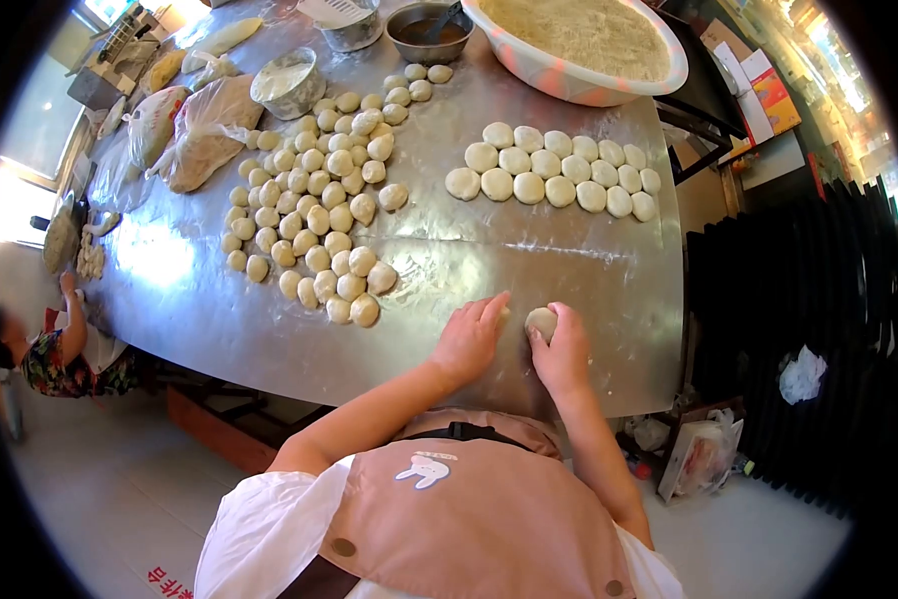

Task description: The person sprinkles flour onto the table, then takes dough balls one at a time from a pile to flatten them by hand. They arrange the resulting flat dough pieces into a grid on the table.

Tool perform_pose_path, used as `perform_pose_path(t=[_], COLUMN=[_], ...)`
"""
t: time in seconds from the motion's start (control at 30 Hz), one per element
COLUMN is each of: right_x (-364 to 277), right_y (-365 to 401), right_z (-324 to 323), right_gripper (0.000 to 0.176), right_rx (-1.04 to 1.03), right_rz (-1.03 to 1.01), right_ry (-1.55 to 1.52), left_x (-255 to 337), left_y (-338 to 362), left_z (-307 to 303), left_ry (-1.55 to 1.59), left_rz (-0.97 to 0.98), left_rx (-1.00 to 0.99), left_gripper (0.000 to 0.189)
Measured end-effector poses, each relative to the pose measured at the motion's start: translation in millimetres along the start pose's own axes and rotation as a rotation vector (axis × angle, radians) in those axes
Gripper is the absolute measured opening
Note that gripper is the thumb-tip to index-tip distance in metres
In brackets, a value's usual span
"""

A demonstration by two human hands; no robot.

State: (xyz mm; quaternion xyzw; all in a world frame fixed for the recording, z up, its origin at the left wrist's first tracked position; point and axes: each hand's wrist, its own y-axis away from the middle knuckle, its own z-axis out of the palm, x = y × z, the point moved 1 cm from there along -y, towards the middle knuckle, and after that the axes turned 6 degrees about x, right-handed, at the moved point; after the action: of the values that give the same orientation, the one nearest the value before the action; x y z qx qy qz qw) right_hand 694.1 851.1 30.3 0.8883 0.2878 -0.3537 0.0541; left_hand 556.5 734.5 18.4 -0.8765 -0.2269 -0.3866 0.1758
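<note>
Near the front edge of the metal table (429,344), my right hand (561,349) has its fingers and thumb around a pale dough ball (542,322). My left hand (471,337) is just to its left, fingers together and curled over a bit of pale dough (504,317) that is mostly hidden. A large group of round dough balls (317,183) lies to the left and beyond my hands. Flattened dough rounds (560,191) stand in tidy rows farther off on the right.
A wide basin of yellowish powder (674,72) stands at the back right. Beside it are a dark bowl (430,54) and a metal bowl of flour (287,107). Plastic bags (209,130) lie at the back left. Another person (54,349) works at the table's far left.
</note>
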Motion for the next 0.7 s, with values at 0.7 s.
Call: perform_pose_path(t=[0.7], right_x=[42.3], right_y=[-16.9], right_z=[-1.3], right_gripper=[0.041], right_rx=[-0.158], right_rz=[0.261], right_ry=[-0.419], left_x=[-118.2], left_y=[-300.8], left_z=[-64.5], left_ry=[0.268], left_rz=[-0.452], left_rx=[0.145], left_gripper=[0.059])
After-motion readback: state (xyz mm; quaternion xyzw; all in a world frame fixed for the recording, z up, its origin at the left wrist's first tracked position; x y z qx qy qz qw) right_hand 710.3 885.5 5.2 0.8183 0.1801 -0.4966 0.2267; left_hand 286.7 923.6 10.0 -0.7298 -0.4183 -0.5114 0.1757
